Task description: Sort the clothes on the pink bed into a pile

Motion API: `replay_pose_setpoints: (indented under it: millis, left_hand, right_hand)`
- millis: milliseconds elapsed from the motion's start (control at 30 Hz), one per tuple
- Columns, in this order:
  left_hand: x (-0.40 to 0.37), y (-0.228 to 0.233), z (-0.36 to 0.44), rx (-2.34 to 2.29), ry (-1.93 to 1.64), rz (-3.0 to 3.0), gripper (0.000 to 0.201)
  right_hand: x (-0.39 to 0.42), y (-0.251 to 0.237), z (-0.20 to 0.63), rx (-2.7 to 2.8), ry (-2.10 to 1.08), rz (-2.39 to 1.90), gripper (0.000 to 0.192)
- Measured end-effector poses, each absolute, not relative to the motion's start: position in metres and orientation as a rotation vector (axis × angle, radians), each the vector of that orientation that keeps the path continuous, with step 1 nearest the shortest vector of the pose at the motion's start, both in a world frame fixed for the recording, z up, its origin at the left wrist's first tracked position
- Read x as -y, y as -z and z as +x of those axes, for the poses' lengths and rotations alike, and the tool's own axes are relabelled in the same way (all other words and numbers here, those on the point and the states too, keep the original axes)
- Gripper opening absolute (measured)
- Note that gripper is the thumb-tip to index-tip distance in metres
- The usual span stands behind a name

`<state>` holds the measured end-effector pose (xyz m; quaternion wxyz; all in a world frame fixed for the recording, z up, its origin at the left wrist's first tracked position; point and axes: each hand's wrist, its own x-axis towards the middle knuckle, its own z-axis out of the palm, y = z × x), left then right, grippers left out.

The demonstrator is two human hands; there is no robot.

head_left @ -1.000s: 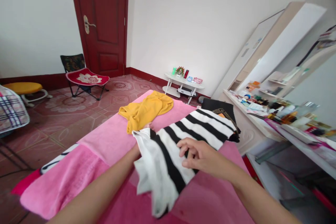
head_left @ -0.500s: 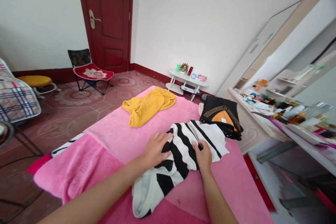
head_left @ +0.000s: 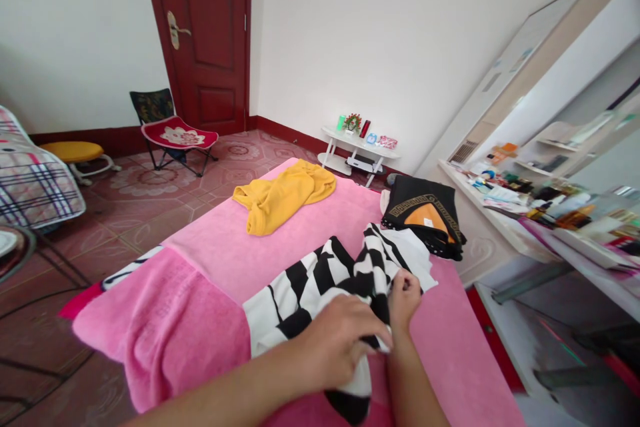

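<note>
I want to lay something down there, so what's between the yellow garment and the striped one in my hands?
In the head view, only bare pink blanket lies between the yellow garment and the striped garment; the black folded garment sits off to the right.

striped garment (head_left: 320, 277) bunched, left hand (head_left: 336, 345) seemingly gripping

My bed (head_left: 210, 260) is covered with a pink blanket (head_left: 165, 327). A yellow garment (head_left: 280, 197) lies crumpled at its far side, and a folded black garment with a gold pattern (head_left: 425, 213) sits at the far right corner. Beyond, a dark red door (head_left: 205, 33) stands shut, with a small folding chair (head_left: 170, 133) beside it. A low white stand (head_left: 357, 150) carries small items against the wall. To my right, a cluttered dresser (head_left: 525, 207) holds bottles.
</note>
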<state>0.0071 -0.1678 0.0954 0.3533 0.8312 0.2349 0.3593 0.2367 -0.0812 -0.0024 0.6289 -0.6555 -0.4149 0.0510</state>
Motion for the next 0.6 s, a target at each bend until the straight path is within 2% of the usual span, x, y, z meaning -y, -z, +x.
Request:
replay_pose_setpoints:
  millis: [67,167,267,367,467,600]
  left_hand:
    - [0.186,-0.091,0.018,-0.381,-0.77,2.173,0.022]
    - [0.196,-0.076,0.022,-0.326,-0.691,2.092,0.028]
    - [0.182,-0.066,0.01,-0.621,-0.859,1.986,0.025]
    - [0.157,-0.059,-0.014,-1.07,-0.967,1.976,0.032]
    - [0.141,-0.05,-0.034,-1.35,-0.757,1.985,0.042]
    - [0.145,-0.046,-0.038,-1.432,-0.495,2.123,0.06]
  right_hand:
    - [0.081,0.003,0.245,0.898,-0.112,-1.509,0.039]
    - [0.083,0.003,0.255,0.856,-0.101,-1.541,0.043]
    - [0.085,0.003,0.258,0.84,-0.085,-1.57,0.043]
    - [0.087,0.001,0.255,0.851,-0.092,-1.576,0.045]
    - [0.087,-0.001,0.253,0.852,-0.105,-1.575,0.046]
    - [0.085,-0.002,0.253,0.852,-0.134,-1.569,0.049]
